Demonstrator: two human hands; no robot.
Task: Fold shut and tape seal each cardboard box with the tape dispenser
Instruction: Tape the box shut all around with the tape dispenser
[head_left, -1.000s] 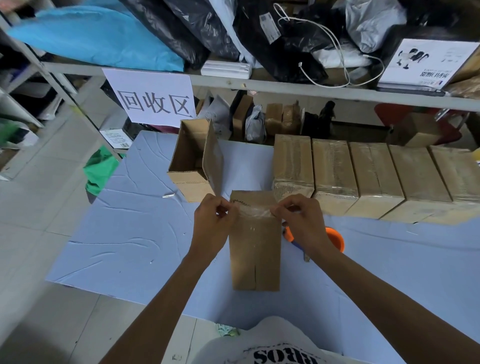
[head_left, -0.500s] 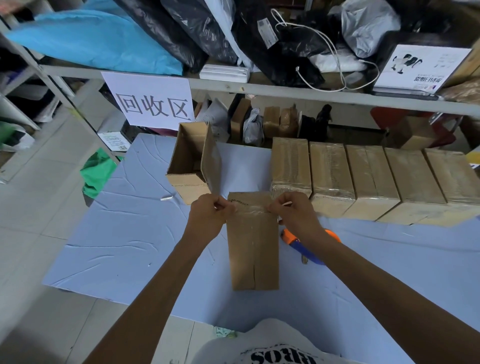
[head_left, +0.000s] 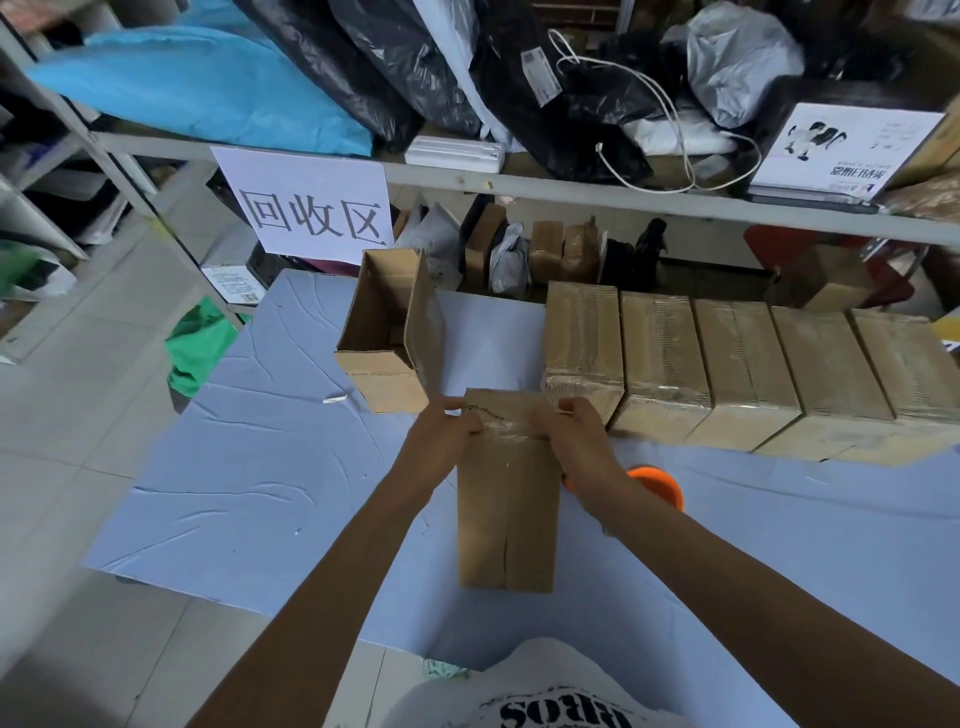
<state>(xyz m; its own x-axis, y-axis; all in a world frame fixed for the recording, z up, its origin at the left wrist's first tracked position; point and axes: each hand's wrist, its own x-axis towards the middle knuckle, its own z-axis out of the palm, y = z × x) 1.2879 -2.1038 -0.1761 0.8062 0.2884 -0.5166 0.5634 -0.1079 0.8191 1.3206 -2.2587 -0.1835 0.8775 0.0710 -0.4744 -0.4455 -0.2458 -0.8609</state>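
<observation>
1. A cardboard box (head_left: 506, 519) lies flat near the middle of the blue table cover (head_left: 249, 467), its long side running from near to far. The seam between its folded flaps shows at the near end.
2. A clear tape strip (head_left: 506, 428) runs left to right across the far end of this box.
3. The left hand (head_left: 447, 434) sits at the box's far-left corner, its fingers curled in and pinching the left end of the tape strip.
4. The right hand (head_left: 576, 439) sits at the far-right corner, its fingers curled and pinching the right end of the strip.
5. The orange tape dispenser (head_left: 657, 483) lies on the cover just right of the box, mostly hidden behind the right wrist.
6. An open box (head_left: 387, 332) stands just beyond the left hand, with one long flap upright.
7. A row of sealed boxes (head_left: 665, 364) stands side by side at the far right, the leftmost one just beyond the right hand.
8. A white paper sign (head_left: 311, 208) hangs from the shelf rail (head_left: 571, 189) on the far side.
</observation>
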